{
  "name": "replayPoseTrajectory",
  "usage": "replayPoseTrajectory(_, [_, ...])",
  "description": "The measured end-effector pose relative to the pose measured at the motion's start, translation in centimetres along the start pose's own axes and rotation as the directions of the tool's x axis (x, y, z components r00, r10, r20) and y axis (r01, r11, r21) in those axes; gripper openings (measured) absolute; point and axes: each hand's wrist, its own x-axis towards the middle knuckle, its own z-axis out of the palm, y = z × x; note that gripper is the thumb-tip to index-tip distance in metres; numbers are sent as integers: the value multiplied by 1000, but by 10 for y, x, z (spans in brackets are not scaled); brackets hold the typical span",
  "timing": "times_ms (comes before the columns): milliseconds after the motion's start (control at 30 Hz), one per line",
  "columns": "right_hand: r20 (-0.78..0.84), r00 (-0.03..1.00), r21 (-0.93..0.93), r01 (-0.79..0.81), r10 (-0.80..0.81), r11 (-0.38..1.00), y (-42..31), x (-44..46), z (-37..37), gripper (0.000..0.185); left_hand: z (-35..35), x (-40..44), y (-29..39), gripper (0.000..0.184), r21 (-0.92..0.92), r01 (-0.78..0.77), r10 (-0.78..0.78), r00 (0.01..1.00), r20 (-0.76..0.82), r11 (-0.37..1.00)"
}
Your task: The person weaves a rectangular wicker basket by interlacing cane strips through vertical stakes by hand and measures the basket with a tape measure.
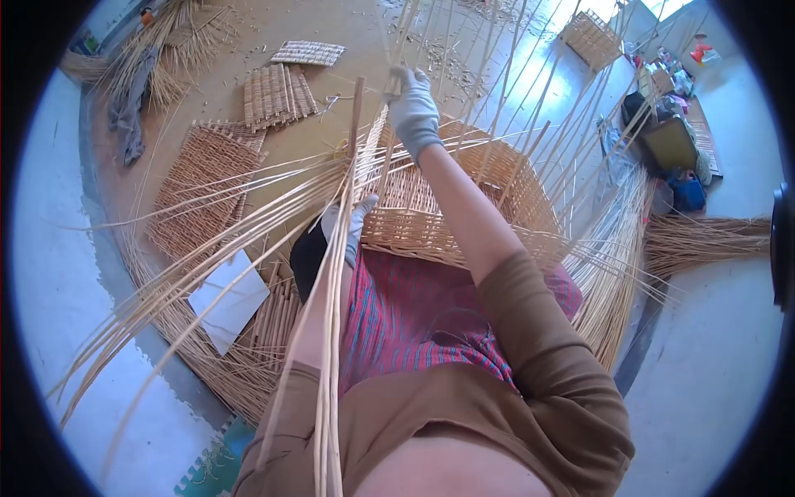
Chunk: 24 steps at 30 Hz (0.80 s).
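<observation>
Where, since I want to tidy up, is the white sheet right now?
In the head view, the white sheet is on the left side, just below the large brown woven panel in the picture and beside the short brown sticks.

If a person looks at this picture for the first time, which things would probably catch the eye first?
Probably the open wicker basket in the middle, with long pale canes fanning out toward the picture's left. Just above it in the picture, the gloved right hand is raised. Next, perhaps, the brown woven panel lying on the floor at left.
</observation>
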Motion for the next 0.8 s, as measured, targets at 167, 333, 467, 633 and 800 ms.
replayPoseTrajectory(167, [37, 974, 698, -186, 225, 691, -28, -58, -95, 62, 1, 12, -35, 63, -49, -54, 50, 996, -78, 997])
replayPoseTrajectory(333, [60, 829, 675, -444, 556, 590, 49, -242, -169, 34, -3, 11, -53, 52, -47, -49, 38, 976, -215, 998])
replayPoseTrajectory(467, [253, 540, 754, -630, 803, 186, 88, -268, -184, 20, 17, -13, -87, 39, 61, -176, 186, 926, -328, 983])
replayPoseTrajectory(633, [322, 544, 759, -638, 775, 133, 96, -282, -190, 12, 64, -35, -4, 25, 296, -326, 252, 931, 264, 898])
replayPoseTrajectory(800, [74, 835, 530, -496, 545, 688, 49, -171, -186, 5, 75, 19, -11, 42, 332, 130, -313, 747, 586, 934])
